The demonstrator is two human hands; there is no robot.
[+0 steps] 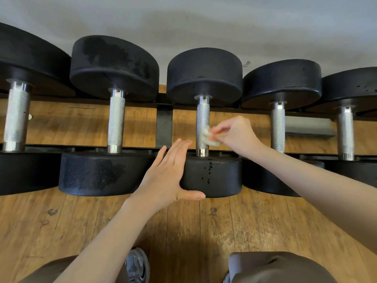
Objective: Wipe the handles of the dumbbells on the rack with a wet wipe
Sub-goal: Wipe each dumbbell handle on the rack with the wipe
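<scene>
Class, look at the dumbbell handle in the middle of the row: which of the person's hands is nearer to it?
Right. The right hand pinches the wet wipe against the middle handle. The left hand lies flat on that dumbbell's near weight head, below the handle.

Bare forearms (98,242), no sleeves — brown trousers (275,268) — grey trainer (137,264).

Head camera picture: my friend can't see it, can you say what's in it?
A person's right hand pinches a white wet wipe against the middle dumbbell handle. Their open left hand steadies that dumbbell's near weight. Five dumbbells sit on a rack.
</scene>
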